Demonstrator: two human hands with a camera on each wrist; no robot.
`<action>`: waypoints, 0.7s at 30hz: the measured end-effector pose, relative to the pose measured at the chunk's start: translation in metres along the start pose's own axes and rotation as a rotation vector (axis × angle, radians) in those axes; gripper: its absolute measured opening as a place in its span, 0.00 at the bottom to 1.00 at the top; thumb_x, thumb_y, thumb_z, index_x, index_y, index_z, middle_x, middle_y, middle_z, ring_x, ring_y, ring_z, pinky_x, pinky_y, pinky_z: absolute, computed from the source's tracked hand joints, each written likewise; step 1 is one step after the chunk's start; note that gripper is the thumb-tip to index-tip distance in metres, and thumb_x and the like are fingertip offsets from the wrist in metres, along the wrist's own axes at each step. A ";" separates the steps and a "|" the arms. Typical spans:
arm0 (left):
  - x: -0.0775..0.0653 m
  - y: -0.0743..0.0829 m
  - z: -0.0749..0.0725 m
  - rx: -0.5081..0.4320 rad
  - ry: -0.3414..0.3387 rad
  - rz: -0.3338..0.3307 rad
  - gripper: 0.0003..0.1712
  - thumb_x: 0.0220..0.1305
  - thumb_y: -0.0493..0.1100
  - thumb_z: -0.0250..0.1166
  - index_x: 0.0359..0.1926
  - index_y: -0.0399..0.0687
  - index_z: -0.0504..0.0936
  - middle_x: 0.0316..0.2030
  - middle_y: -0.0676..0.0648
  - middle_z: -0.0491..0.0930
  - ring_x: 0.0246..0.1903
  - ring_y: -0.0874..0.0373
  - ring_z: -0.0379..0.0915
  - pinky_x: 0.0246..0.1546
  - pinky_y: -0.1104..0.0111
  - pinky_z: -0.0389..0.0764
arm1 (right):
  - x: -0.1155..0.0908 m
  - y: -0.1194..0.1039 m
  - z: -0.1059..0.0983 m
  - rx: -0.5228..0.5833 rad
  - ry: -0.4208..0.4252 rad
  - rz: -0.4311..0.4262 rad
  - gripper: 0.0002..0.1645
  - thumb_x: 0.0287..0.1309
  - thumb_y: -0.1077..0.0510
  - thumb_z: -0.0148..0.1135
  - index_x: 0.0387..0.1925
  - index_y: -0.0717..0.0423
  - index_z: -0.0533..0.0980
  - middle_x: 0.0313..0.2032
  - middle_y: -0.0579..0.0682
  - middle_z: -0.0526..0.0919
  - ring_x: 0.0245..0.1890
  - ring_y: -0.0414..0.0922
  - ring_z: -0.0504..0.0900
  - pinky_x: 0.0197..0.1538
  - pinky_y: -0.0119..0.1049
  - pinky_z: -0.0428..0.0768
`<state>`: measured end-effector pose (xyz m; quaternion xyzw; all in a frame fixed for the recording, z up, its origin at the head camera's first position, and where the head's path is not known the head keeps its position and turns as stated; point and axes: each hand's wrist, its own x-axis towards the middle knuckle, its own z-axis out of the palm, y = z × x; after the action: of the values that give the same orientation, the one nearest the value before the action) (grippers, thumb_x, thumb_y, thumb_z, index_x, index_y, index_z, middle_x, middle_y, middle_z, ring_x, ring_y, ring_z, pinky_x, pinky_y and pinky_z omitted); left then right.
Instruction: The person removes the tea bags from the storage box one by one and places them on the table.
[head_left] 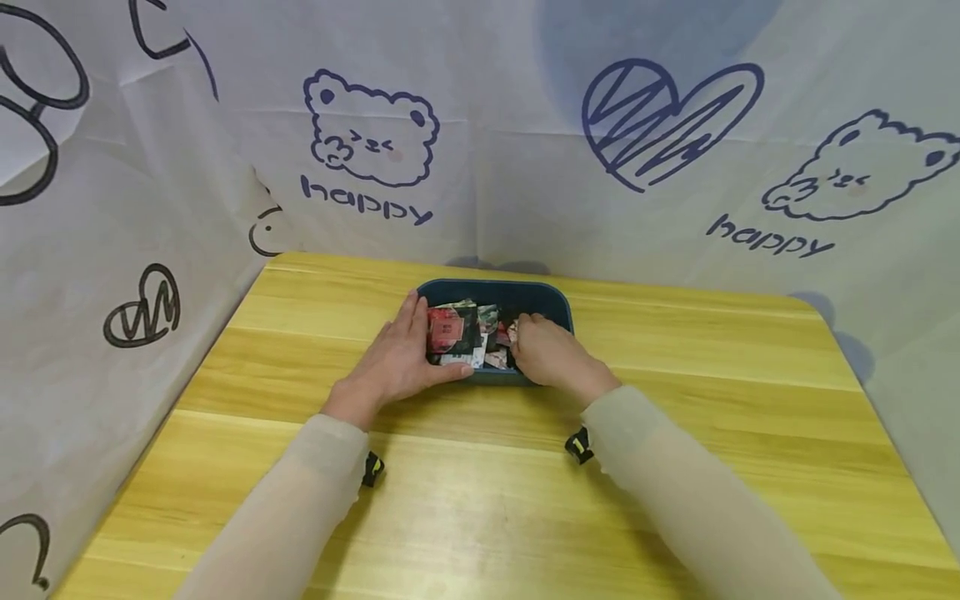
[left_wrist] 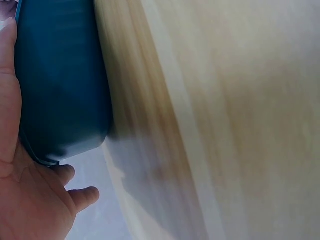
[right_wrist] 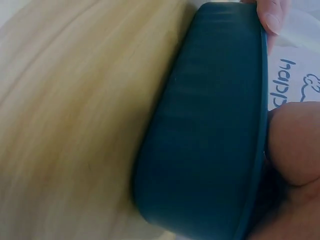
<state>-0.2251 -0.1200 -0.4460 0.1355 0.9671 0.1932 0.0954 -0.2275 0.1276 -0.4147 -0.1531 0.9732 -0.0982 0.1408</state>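
Observation:
A dark teal plastic bin stands on the table and holds a jumble of small flat packets. A red packet and a black one lie uppermost at its left side. My left hand holds the bin's front left corner, thumb along the front rim and fingers down the left side. My right hand reaches over the front rim into the right part of the bin, fingers bent down among the packets. Its fingertips are hidden, and I cannot tell whether they pinch a packet.
The bin sits near the back edge of the wood-grain table. Behind it hangs a white cloth printed with bears and hearts, and more of it covers the left side. A black strap piece shows by the right cuff.

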 end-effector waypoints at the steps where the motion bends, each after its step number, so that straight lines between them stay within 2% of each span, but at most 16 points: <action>1: 0.000 0.000 0.000 -0.004 -0.001 0.002 0.81 0.54 0.88 0.59 0.85 0.41 0.32 0.85 0.40 0.27 0.83 0.37 0.40 0.82 0.44 0.49 | 0.000 -0.001 0.001 -0.006 -0.003 -0.001 0.31 0.82 0.55 0.48 0.73 0.74 0.65 0.69 0.69 0.73 0.69 0.63 0.75 0.70 0.56 0.76; 4: 0.000 0.000 0.000 -0.015 -0.001 0.005 0.81 0.54 0.88 0.60 0.85 0.41 0.32 0.85 0.40 0.27 0.84 0.38 0.39 0.82 0.45 0.49 | 0.001 -0.004 0.004 -0.007 -0.002 -0.008 0.28 0.82 0.55 0.48 0.71 0.70 0.70 0.67 0.67 0.76 0.67 0.61 0.77 0.69 0.56 0.77; 8: -0.001 -0.001 0.000 -0.020 -0.005 -0.003 0.81 0.54 0.87 0.60 0.85 0.42 0.31 0.85 0.41 0.25 0.83 0.38 0.41 0.82 0.45 0.51 | 0.000 -0.005 0.002 0.053 0.017 -0.029 0.30 0.81 0.53 0.49 0.73 0.66 0.69 0.70 0.64 0.76 0.68 0.60 0.77 0.70 0.56 0.77; 10: 0.000 -0.001 0.000 -0.021 -0.007 -0.003 0.81 0.54 0.88 0.60 0.85 0.43 0.31 0.85 0.42 0.24 0.83 0.36 0.43 0.81 0.45 0.53 | -0.001 -0.004 -0.003 0.110 0.039 -0.035 0.31 0.80 0.53 0.51 0.75 0.64 0.68 0.69 0.62 0.78 0.56 0.58 0.84 0.66 0.53 0.79; 12: 0.000 -0.001 0.000 -0.023 -0.008 -0.002 0.81 0.55 0.87 0.60 0.85 0.43 0.30 0.85 0.43 0.24 0.82 0.34 0.45 0.81 0.44 0.55 | -0.001 -0.003 -0.008 0.162 0.066 -0.023 0.31 0.79 0.53 0.54 0.76 0.63 0.68 0.57 0.61 0.86 0.37 0.53 0.85 0.58 0.50 0.81; 13: 0.000 -0.001 0.000 -0.023 -0.009 -0.002 0.81 0.55 0.87 0.60 0.85 0.43 0.30 0.85 0.43 0.23 0.82 0.34 0.46 0.80 0.44 0.55 | -0.001 -0.002 -0.011 0.175 0.072 -0.016 0.31 0.79 0.53 0.54 0.76 0.63 0.68 0.48 0.59 0.88 0.28 0.50 0.80 0.53 0.48 0.80; 15: 0.000 -0.002 0.000 -0.030 -0.007 -0.002 0.80 0.56 0.86 0.61 0.85 0.43 0.30 0.85 0.43 0.23 0.81 0.33 0.47 0.80 0.44 0.57 | -0.001 -0.002 -0.014 0.194 0.065 0.015 0.31 0.79 0.51 0.56 0.74 0.64 0.69 0.30 0.54 0.85 0.17 0.46 0.69 0.47 0.46 0.77; 17: -0.001 -0.002 -0.001 -0.035 -0.009 -0.005 0.80 0.56 0.86 0.62 0.85 0.43 0.30 0.85 0.44 0.23 0.81 0.32 0.48 0.79 0.44 0.58 | 0.000 -0.002 -0.014 0.171 0.029 0.052 0.30 0.78 0.46 0.58 0.65 0.65 0.76 0.17 0.49 0.75 0.16 0.42 0.67 0.42 0.45 0.77; 19: -0.001 -0.002 -0.001 -0.036 -0.013 -0.005 0.80 0.56 0.86 0.61 0.85 0.43 0.30 0.85 0.44 0.22 0.80 0.32 0.49 0.79 0.44 0.59 | 0.001 -0.003 -0.012 0.131 -0.009 0.081 0.32 0.76 0.41 0.60 0.60 0.65 0.79 0.16 0.47 0.74 0.17 0.43 0.71 0.40 0.44 0.77; 21: -0.002 -0.002 0.000 -0.041 -0.016 0.000 0.80 0.55 0.87 0.61 0.85 0.43 0.30 0.85 0.45 0.21 0.80 0.32 0.50 0.79 0.44 0.60 | 0.003 -0.004 -0.007 0.088 -0.035 0.112 0.37 0.72 0.36 0.64 0.61 0.65 0.78 0.19 0.49 0.78 0.22 0.45 0.77 0.39 0.44 0.79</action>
<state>-0.2240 -0.1221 -0.4461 0.1352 0.9621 0.2118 0.1058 -0.2312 0.1237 -0.4074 -0.0938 0.9723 -0.1302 0.1698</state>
